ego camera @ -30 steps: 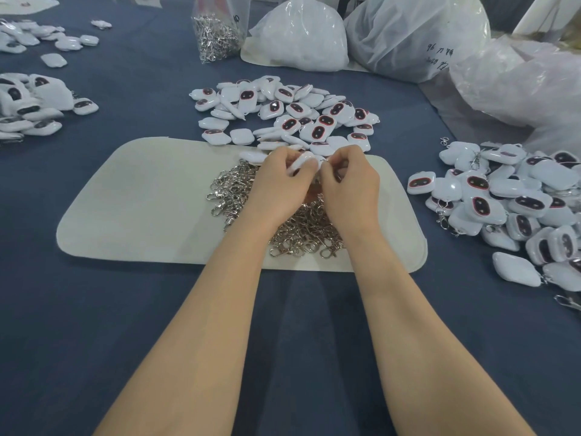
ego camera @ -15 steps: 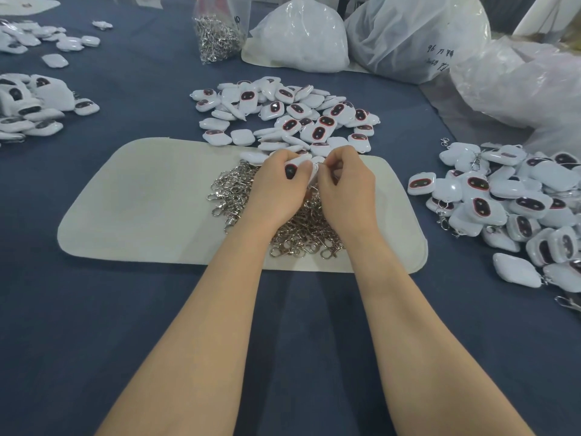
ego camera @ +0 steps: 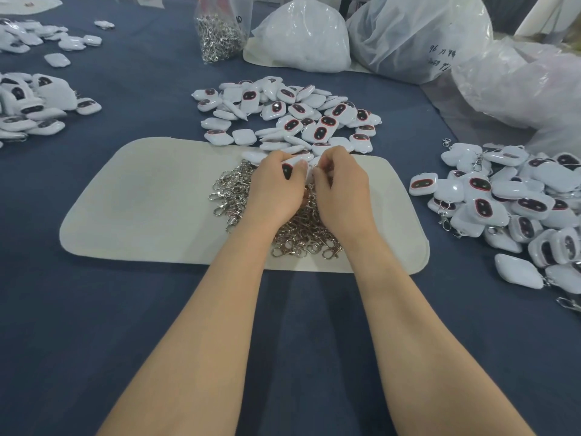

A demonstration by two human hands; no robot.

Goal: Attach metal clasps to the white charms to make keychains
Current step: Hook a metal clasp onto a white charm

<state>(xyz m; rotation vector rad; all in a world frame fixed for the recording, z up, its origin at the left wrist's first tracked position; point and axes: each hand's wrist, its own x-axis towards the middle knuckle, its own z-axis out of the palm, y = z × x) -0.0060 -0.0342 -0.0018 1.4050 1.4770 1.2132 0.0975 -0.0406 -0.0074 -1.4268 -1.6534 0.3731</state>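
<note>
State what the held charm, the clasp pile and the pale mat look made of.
Charm: glossy white plastic, likely; it shows sheen. Clasp pile: bright silvery metal, glinting. Mat: matte off-white, perhaps felt or foam; no shine.

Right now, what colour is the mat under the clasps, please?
The mat is off-white; head view shows it best.

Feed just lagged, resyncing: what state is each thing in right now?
left hand: grips held charm
right hand: pinches clasp at its edge
held charm: dark face up
clasp: mostly hidden by fingers
clasp pile: loose on mat
far charm pile: loose beyond mat
right pile: several carry clasps
clasp bag: upright
</note>
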